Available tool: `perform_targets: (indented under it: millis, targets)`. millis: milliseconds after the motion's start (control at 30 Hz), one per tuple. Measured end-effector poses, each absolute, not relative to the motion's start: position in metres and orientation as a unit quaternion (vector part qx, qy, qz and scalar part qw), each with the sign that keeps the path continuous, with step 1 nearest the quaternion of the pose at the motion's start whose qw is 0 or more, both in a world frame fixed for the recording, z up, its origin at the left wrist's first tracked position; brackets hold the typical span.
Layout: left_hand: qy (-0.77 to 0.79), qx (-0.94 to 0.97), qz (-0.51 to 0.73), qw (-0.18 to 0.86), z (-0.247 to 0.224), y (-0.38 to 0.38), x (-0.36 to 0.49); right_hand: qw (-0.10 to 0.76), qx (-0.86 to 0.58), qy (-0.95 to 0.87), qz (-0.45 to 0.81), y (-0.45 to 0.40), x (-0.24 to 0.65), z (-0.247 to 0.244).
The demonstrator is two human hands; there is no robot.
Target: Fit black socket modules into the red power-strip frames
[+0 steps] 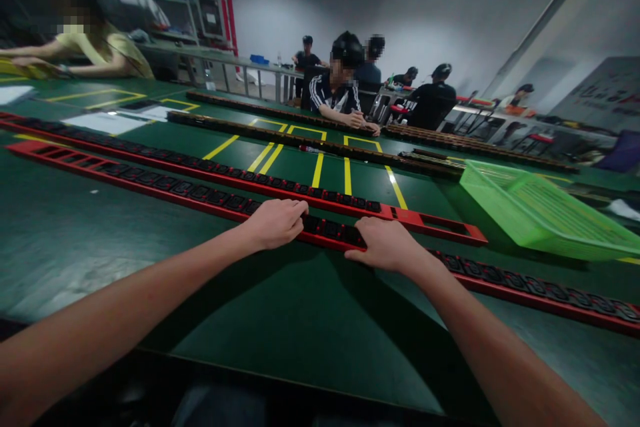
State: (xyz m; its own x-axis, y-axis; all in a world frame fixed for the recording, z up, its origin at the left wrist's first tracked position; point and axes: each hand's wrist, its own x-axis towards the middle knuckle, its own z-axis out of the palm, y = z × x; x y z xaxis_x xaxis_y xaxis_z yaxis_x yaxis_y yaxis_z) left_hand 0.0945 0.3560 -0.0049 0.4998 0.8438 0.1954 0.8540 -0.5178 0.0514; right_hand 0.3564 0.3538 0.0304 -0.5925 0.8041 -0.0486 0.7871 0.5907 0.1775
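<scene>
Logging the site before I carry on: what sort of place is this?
Probably a small assembly workshop: a green table with yellow markings, long red strips fitted with black pieces, and people seated at other benches behind.

white sheets point(103, 122) lie on the green table point(300, 320); across it sits a person point(323, 95).

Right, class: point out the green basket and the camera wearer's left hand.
Green basket point(495, 201): head view, on its side wall.
Left hand point(276, 223): head view, on the back of the hand.
</scene>
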Motion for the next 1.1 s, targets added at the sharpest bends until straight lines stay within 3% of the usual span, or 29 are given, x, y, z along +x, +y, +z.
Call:
perform_targets:
  millis: [200, 433, 833, 1100]
  targets:
    - [-0.459, -0.881, -0.114, 0.014, -0.004, 0.357, 0.091, -0.006, 0.444, 0.891, 0.089, 0.350, 0.343, 0.010]
    - [-0.417, -0.905, -0.076, 0.040, -0.005, 0.355, 0.095, -0.017, 0.439, 0.895, 0.074, 0.350, 0.343, 0.010]
    - [-0.389, -0.920, -0.041, 0.006, 0.005, 0.362, 0.088, 0.114, 0.452, 0.884, -0.024, 0.358, 0.373, 0.041]
    - [-0.438, -0.898, -0.040, 0.012, 0.007, 0.370, 0.069, -0.039, 0.425, 0.902, 0.064, 0.350, 0.350, 0.010]
